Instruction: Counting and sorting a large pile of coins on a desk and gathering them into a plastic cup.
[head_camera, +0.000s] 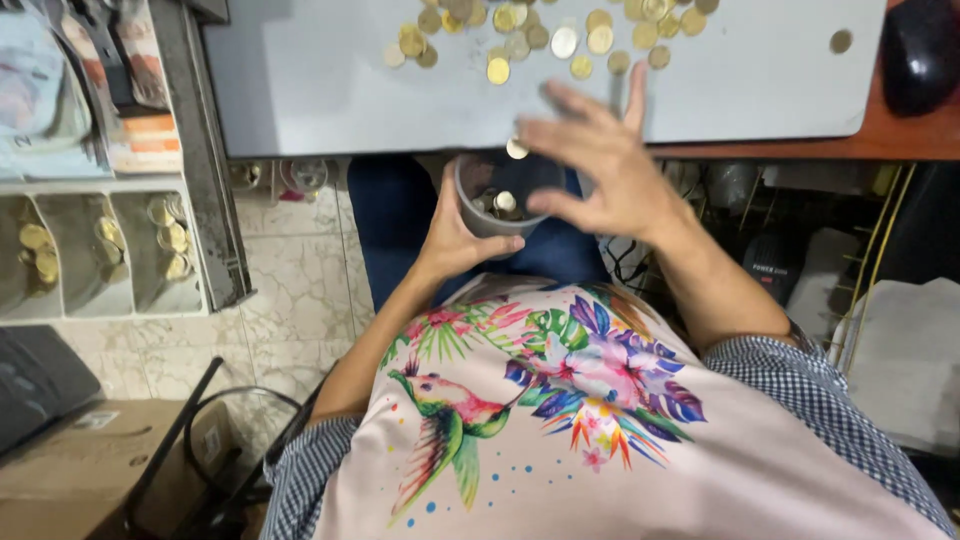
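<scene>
- Left hand (455, 235) wrapped around grey cup (497, 195), held just below counter (300, 80) edge.
- Right hand (600, 165) spread open, fingers splayed over cup mouth, gripping nothing.
- One coin (517, 148) caught at the rim, others inside.
- Risk: sweeping loose coins (560, 30) too fast likely sent some past the cup onto the tiled floor (290, 300).

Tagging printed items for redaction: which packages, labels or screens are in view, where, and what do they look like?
Cardboard box: bottom left, brown, with a small white label on top.
Black device: under the desk, right, with a pale printed label.
Paper bundles: top left above the coin tray, white and orange bands.
Screens: none visible.
</scene>
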